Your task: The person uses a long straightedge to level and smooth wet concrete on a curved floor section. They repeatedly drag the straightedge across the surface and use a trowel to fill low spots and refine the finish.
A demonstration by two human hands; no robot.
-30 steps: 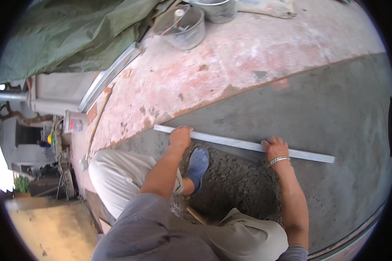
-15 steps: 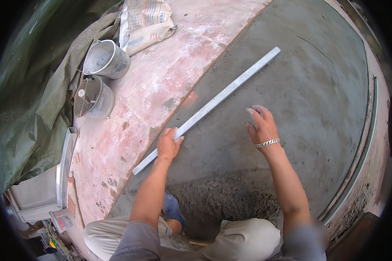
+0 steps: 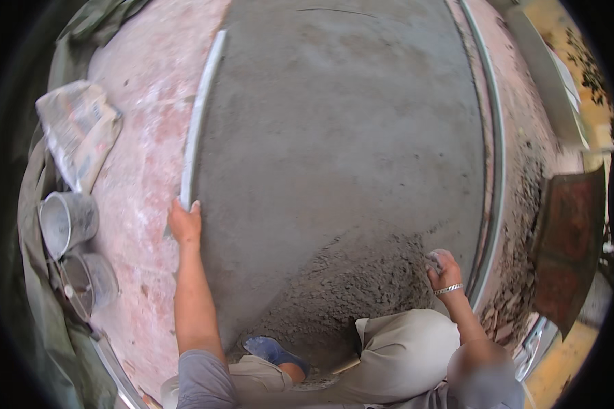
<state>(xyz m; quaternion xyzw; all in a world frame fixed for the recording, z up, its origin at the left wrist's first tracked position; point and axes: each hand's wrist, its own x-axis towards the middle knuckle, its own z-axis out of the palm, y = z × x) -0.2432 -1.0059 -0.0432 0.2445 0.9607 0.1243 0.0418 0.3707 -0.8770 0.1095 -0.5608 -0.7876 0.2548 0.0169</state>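
Observation:
My left hand (image 3: 185, 223) is closed around the near end of a long pale metal straightedge bar (image 3: 201, 119). The bar lies along the left border of a smoothed bed of wet grey mortar (image 3: 341, 143), beside the pinkish floor. To the right, my right hand (image 3: 445, 273), with a silver chain bracelet at the wrist, hovers near the right edge of a rough, lumpy mortar patch (image 3: 361, 279). Its grey-smeared fingers are loosely bent and apart, with nothing seen in them. My knees and a blue shoe (image 3: 276, 351) are just behind that patch.
Two grey buckets (image 3: 68, 221) stand on the left beside a crumpled paper sack (image 3: 82, 133) and a green tarpaulin (image 3: 65, 354). A raised pale strip (image 3: 496, 150) borders the mortar on the right. Beyond it are rubble (image 3: 525, 204) and a rusty brown sheet (image 3: 569, 238).
My view has turned rightward. The bar, still in my left hand, has gone from slanting across the mortar to lying along its left border. My right hand is lower, nearer my knee.

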